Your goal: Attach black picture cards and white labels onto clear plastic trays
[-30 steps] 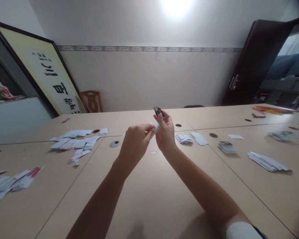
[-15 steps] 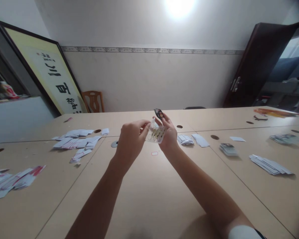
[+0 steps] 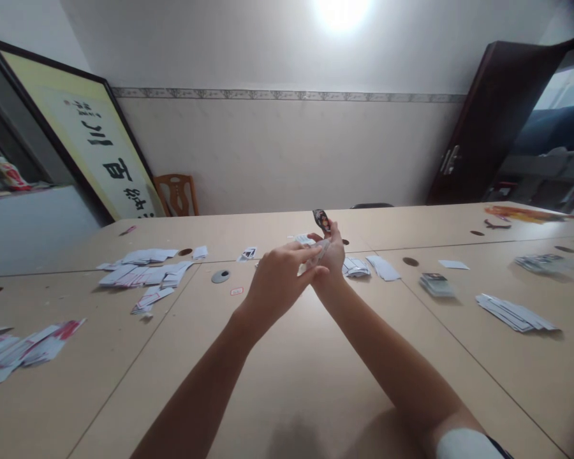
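Above the middle of the table my left hand [image 3: 278, 275] meets my right hand [image 3: 333, 255]. A small clear plastic box [image 3: 319, 252] lies between them, mostly covered by the fingers. My left fingers and thumb press on its near side, while my right palm supports it from the other side. Standing up from my right fingertips is a dark, glossy printed piece [image 3: 322, 220], perhaps packaging. What the box contains cannot be made out now. A small red-edged label [image 3: 236, 291] lies on the table left of my left wrist.
Piles of white paper slips [image 3: 146, 274] cover the table's left side. White packets [image 3: 356, 267] lie right of my hands. A stack of clear boxes [image 3: 437, 285] and fanned white slips [image 3: 516, 313] are farther right. A round grommet [image 3: 220, 276] sits near the left seam.
My left hand has moved right and over the clear plastic box, which showed its row of small items before. The box has tilted. My right hand and the dark printed piece have shifted slightly right.
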Tool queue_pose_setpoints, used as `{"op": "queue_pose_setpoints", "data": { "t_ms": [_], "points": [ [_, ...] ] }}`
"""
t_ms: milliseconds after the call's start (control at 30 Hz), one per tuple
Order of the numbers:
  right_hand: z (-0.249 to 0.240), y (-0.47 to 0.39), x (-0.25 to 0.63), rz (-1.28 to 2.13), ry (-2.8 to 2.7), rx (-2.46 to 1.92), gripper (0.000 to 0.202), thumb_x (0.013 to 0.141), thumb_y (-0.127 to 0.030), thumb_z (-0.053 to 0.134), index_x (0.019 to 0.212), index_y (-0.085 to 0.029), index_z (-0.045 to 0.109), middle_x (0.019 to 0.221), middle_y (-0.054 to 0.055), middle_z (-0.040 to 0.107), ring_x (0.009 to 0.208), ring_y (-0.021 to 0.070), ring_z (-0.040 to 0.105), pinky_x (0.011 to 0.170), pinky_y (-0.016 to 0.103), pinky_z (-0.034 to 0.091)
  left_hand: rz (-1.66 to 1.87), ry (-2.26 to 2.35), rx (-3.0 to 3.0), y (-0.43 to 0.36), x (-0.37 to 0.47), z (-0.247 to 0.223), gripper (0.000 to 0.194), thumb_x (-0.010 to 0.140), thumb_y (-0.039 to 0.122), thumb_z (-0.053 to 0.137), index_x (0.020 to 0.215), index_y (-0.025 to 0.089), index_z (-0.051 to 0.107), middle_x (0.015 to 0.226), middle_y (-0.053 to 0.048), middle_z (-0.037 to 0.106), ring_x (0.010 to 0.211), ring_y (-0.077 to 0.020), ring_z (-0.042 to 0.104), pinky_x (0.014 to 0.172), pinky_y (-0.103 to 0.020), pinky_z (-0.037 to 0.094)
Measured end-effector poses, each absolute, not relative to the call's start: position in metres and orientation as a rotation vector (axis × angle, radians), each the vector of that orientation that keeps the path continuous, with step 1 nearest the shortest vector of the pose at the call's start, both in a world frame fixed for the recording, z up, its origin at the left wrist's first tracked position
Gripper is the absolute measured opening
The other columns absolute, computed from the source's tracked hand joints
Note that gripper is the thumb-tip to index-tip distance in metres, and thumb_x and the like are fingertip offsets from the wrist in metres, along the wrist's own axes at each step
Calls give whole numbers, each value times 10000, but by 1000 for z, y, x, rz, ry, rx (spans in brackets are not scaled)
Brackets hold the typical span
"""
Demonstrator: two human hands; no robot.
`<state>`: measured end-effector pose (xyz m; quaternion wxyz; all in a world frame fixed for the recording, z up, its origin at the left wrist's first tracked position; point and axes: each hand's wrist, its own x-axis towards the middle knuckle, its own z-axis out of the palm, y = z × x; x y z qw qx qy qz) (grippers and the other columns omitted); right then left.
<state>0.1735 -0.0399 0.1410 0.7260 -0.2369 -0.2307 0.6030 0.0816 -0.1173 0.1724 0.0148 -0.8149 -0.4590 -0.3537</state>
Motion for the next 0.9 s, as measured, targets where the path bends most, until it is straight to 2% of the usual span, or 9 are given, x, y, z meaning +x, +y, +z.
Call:
{"op": "queue_pose_setpoints", "data": {
  "t_ms": [67, 167, 267, 367, 567, 767, 900],
  "points": [
    [142, -39, 175, 1303, -486, -539, 518, 818, -659, 509, 1178, -293, 440, 723, -52, 468, 477, 99, 436, 471, 263, 415, -1116, -1429, -2591, -115, 80, 171, 326, 840, 359, 698, 1149, 257, 716, 982, -54, 734, 756, -164, 653, 692, -294, 516],
    [143, -39, 176, 1303, -452, -568, 517, 812, -666, 514, 1171, -301, 442, 756, -46, 467, 531, 117, 493, 498, 276, 443, -1157, -1378, -2655, -112, 76, 172, 307, 842, 301, 698, 1143, 245, 718, 968, -56, 725, 794, -167, 654, 722, -293, 524],
    [143, -42, 175, 1270, -440, -558, 497, 804, -647, 545, 1144, -292, 475, 812, -16, 503, 670, 160, 575, 568, 304, 488, -1120, -1328, -2619, -112, 74, 174, 270, 900, 231, 608, 1150, 238, 711, 950, -53, 721, 790, -167, 648, 724, -296, 508],
    [142, -44, 174, 1156, -432, -555, 412, 818, -553, 576, 1117, -281, 492, 879, 11, 537, 807, 178, 600, 646, 309, 509, -1033, -1373, -2482, -112, 75, 174, 312, 934, 147, 494, 1161, 199, 702, 931, -72, 724, 777, -179, 648, 703, -303, 491],
    [140, -47, 170, 1094, -433, -611, 315, 834, -476, 561, 1084, -295, 498, 1041, 31, 562, 912, 184, 597, 679, 310, 509, -902, -1396, -2421, -112, 78, 170, 382, 884, 57, 475, 1145, 210, 708, 903, -67, 732, 754, -175, 659, 671, -282, 474],
    [140, -47, 170, 1101, -401, -600, 299, 830, -448, 558, 1080, -297, 494, 1094, 33, 560, 916, 176, 603, 696, 311, 518, -921, -1396, -2425, -115, 78, 172, 313, 912, 128, 489, 1073, 240, 733, 864, -45, 726, 710, -162, 643, 634, -273, 444],
    [142, -47, 174, 1195, -497, -572, 380, 812, -513, 553, 1118, -305, 466, 927, 17, 593, 840, 192, 627, 641, 321, 522, -1055, -1383, -2555, -118, 78, 177, 241, 946, 283, 511, 998, 237, 741, 878, -40, 714, 766, -162, 636, 710, -288, 470]
  ]
}}
